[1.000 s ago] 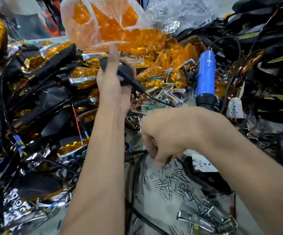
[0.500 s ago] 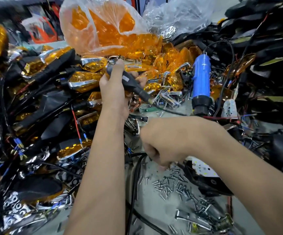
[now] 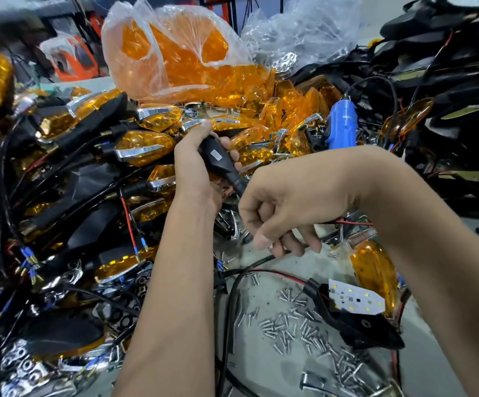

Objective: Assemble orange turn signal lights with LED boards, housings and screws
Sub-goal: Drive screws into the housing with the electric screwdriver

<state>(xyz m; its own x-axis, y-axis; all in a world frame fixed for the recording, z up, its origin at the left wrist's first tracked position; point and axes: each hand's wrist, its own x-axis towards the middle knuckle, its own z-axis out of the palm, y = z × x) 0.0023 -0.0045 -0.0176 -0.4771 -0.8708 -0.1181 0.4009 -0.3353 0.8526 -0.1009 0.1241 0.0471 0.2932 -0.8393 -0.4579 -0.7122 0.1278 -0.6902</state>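
The black housing stem (image 3: 218,159) is clasped in the left grip (image 3: 201,173), steadied for fastening. A screw (image 3: 270,246) seems pinched in the right grip (image 3: 278,222), above the LED board (image 3: 355,299).

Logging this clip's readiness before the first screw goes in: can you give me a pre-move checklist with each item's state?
1. Driver in grip: ok. The left hand holds the black electric screwdriver.
2. Screw picked up: cannot tell. The right hand is curled, fingertips pinched together, but any screw is hidden.
3. Screw supply: ok. Loose screws lie on the bench.
4. LED board seated: ok. The white LED board sits in the black housing.
5. Lens at hand: ok. An orange lens lies beside the housing.
6. Driver bit on a screw hole: not ok. The driver is held away from the housing.
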